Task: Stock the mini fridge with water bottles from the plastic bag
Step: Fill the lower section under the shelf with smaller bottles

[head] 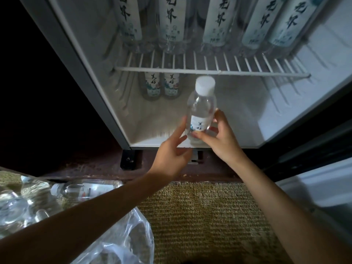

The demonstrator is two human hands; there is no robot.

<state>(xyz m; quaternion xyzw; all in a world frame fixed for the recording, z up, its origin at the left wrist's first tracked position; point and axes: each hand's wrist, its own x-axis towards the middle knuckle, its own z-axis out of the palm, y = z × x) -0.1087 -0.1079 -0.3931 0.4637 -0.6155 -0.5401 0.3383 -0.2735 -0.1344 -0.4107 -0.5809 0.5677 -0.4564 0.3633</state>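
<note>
A small clear water bottle [201, 109] with a white cap stands upright near the front edge of the mini fridge's [144, 128] lower floor. My right hand [221, 138] grips its lower part, thumb and fingers curled round the label. My left hand [171, 151] is beside the bottle on its left, fingers straight, the fingertips touching its side. Two small bottles [162, 86] stand at the back of the lower compartment. Several tall bottles [171, 21] fill the wire shelf [209, 71] above. The clear plastic bag [122, 242] lies at the lower left with more bottles [72, 189] in it.
The fridge door [327, 189] stands open on the right. A woven mat [205, 216] covers the floor in front of the fridge. Dark wall or cabinet lies to the left of the fridge.
</note>
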